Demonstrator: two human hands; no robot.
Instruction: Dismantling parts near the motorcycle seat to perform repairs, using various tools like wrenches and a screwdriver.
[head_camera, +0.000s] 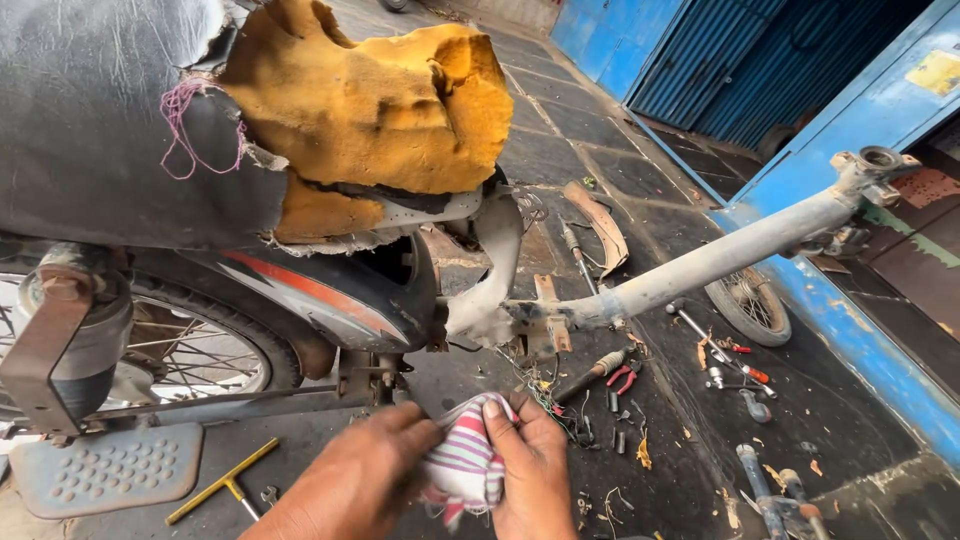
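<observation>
below the stripped motorcycle frame (600, 300), a striped rag (462, 462) is held low in view, pinched from both sides by the left hand (365, 480) and the right hand (530, 475), each grip closed on it. hand tools (625, 375) are scattered on the floor (560, 120) nearby.

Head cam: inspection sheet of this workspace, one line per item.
Surface: dark paved floor, stained and littered.
Job's things: striped cloth held between both hands.
Clutter: pliers, screwdriver, yellow T-wrench, small wheel, scattered bits.
Grippers: left hand and right hand both grip the cloth.
Cables: loose wire bundle under the bare frame tube.
Surroundings: stripped motorbike with torn seat foam; blue shutters.
</observation>
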